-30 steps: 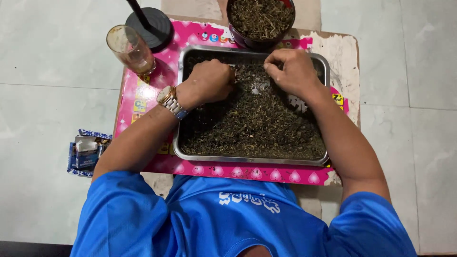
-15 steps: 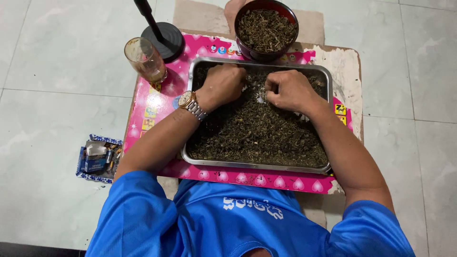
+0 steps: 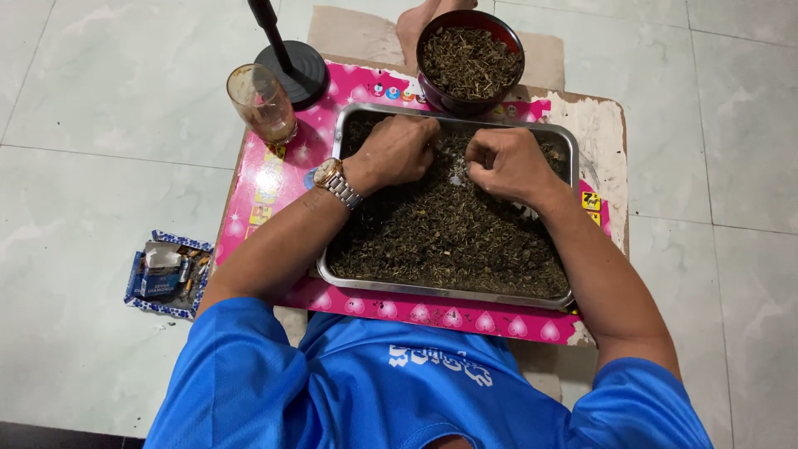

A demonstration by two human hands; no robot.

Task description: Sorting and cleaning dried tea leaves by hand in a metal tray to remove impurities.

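From the head view, looking straight down: your left hand [image 3: 397, 151] is curled into a loose fist, knuckles up, pressed into the dark dried shredded leaves [image 3: 449, 237] at the far end of the rectangular shiny metal tray [image 3: 432, 288], and your right hand [image 3: 504, 162] sits just beside it, fingers bunched and pinching at the same leaves. The two hands are close together but not touching, with a small bare patch of tray floor showing between them; what exactly each has pinched is hidden under the fingers. On your left wrist there's a gold and silver metal wristwatch [image 3: 336, 180]. The leaves fill nearly the whole tray, and the tray rests on the low pink counter with heart patterns [image 3: 274, 179], right in front of you. Just past the tray's far rim stands a round dark red bowl [image 3: 470, 60] heaped with the same dried leaves. At the counter's far left corner stands a clear drinking glass with brown residue [image 3: 263, 104], and behind it a round black stand base with a black pole [image 3: 291, 66]. Down on the pale tiled floor [image 3: 108, 108] to your left lies a small blue-edged square tray holding a packet and bits [image 3: 166, 273].
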